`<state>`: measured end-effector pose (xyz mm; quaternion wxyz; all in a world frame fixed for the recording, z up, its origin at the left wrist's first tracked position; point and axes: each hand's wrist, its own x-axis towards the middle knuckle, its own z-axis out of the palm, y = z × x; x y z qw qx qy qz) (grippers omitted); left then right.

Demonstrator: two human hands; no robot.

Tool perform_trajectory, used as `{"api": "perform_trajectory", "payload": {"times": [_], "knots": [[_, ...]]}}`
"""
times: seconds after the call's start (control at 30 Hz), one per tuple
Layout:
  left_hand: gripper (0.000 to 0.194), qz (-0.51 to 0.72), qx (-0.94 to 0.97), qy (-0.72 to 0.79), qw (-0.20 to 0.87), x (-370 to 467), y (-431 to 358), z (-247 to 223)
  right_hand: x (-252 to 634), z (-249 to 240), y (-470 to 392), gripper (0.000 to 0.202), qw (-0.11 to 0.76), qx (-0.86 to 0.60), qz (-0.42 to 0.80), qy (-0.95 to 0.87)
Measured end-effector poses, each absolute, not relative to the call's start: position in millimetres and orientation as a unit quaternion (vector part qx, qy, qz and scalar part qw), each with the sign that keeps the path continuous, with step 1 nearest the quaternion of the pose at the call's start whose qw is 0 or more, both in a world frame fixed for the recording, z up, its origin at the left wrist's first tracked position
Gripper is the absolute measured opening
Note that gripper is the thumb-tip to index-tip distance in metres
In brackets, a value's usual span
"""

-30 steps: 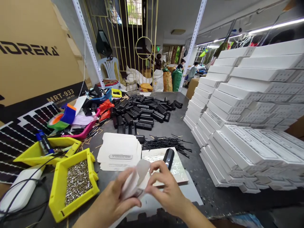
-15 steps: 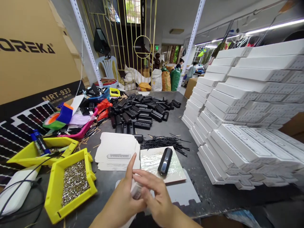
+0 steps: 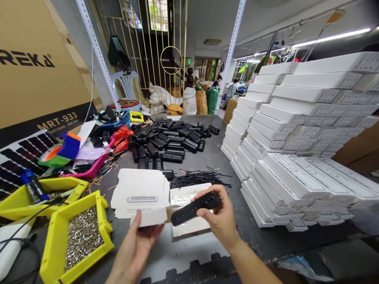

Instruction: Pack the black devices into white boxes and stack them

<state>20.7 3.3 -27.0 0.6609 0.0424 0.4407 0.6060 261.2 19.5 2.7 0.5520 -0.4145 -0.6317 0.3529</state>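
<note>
My left hand grips a small white cardboard box with its open end turned to the right. In my right hand is a long black plastic device with a row of slots along its face. One end of the device is right at the box's open end; I cannot tell whether it is inside. Underneath lies a white pad with a glossy cover. Just left of it is a stack of flat printed cardboard sheets with a drawing of a slotted device.
White boxes rise in a tall stack on the right. Black devices are heaped at the back, with black zip ties before them. A yellow bin of small metal parts and a pink basket stand left.
My right hand has picked up the black device from the pad and brought it to the box. My left hand has shifted left with the box, its end now open. The view has turned slightly.
</note>
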Motion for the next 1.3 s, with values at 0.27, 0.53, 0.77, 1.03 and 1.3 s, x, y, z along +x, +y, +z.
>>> {"api": "perform_trajectory", "payload": {"times": [0.27, 0.53, 0.77, 1.03, 1.3], "knots": [[0.088, 0.489, 0.509, 0.615, 0.351, 47, -28, -26, 224, 1, 15, 0.063, 0.548, -0.342, 0.407, -0.646], [0.055, 0.35, 0.646, 0.599, 0.319, 53, -32, -26, 307, 12, 143, 0.024, 0.409, -0.603, 0.243, -0.64], [0.06, 0.35, 0.672, 0.587, 0.285, 39, -20, -31, 315, 2, 153, 0.014, 0.415, -0.61, 0.273, -0.618], [0.081, 0.347, 0.646, 0.584, 0.349, 45, -20, -34, 221, 2, 18, 0.01, 0.473, -0.395, 0.319, -0.72], [0.059, 0.358, 0.666, 0.555, 0.347, 43, -22, -38, 200, -30, 11, 0.044, 0.481, -0.355, 0.551, -0.583]]}}
